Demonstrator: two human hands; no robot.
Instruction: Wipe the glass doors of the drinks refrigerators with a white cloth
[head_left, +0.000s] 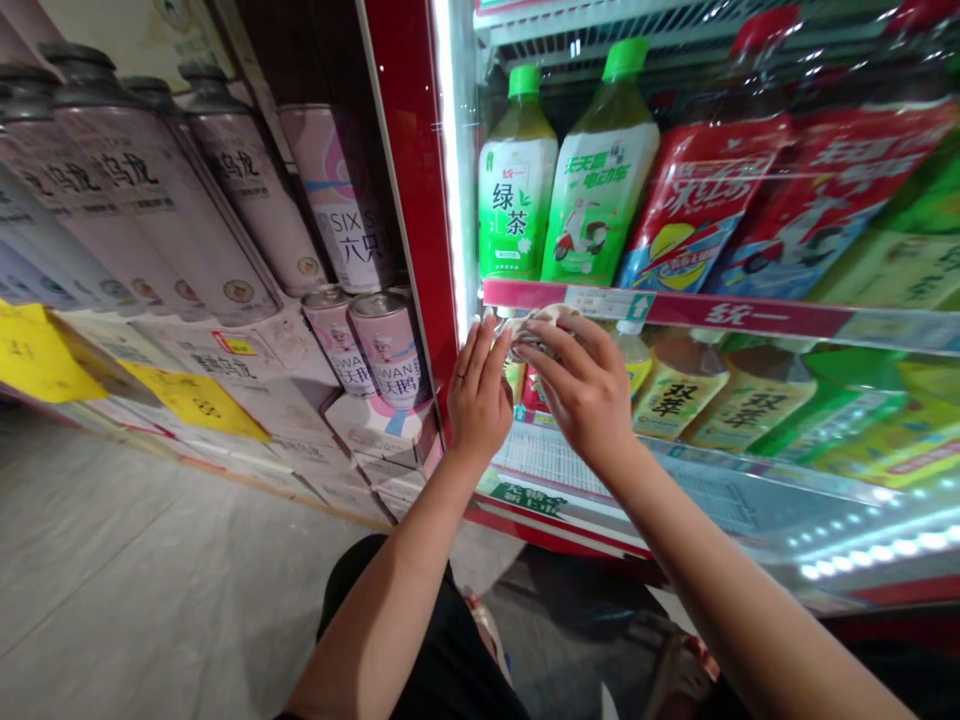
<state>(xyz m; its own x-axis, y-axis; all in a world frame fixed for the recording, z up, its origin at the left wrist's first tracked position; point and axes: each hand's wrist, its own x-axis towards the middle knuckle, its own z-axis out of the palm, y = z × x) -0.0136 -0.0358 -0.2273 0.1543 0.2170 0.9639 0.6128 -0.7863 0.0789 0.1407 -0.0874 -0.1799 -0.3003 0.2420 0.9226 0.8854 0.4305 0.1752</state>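
At the pink shelf strip (675,307), the right hand (581,385) bunches a pale cloth (546,325), mostly covered by its curled fingers; the left hand (480,390), fingers extended together, lies just beside. Both partly hide the lower bottles (679,385). Rightmost bottles blur and leave the view.

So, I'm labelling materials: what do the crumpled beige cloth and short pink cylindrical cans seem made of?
The crumpled beige cloth looks like soft, matte fabric, judging by its folds; fibre unclear. The short pink cylindrical cans seem printed metal, with shiny grey rims.
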